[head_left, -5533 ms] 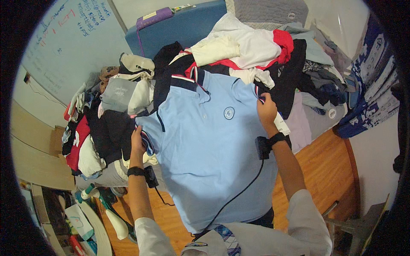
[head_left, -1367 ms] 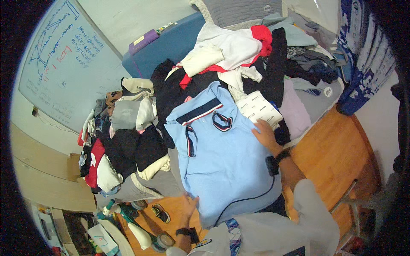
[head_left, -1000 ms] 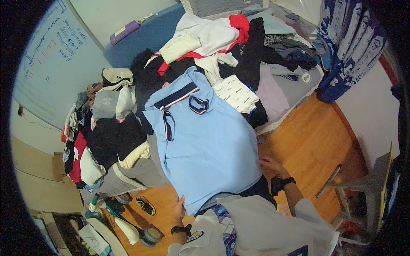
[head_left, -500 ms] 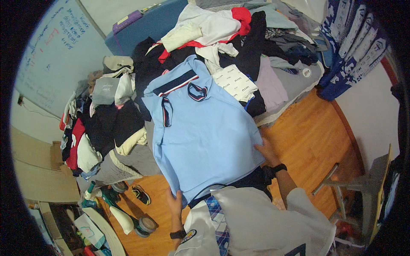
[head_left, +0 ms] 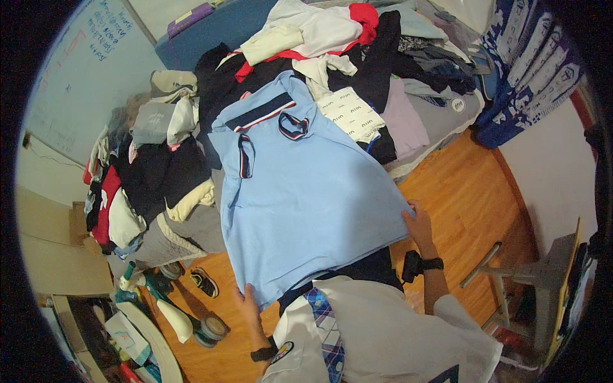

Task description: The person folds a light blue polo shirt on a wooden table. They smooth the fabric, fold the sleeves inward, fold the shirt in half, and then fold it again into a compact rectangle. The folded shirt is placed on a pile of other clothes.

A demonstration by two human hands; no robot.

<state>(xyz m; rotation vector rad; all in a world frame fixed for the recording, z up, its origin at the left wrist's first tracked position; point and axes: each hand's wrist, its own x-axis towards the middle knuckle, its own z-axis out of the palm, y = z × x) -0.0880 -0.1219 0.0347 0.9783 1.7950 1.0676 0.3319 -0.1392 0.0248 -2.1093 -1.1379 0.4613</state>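
The right hand has just gone from the side of the blue shirt to its hem corner, and the hem is spread wider than a moment ago, so the body lies broader and flatter. Its fingers pinch that corner; the left hand has its thumb and fingers closed on the opposite one. The shirt stretches from the clothes on the bed to the wearer's waist, cuffs turned inward. I can't see its underside or the fingertips beneath the cloth.
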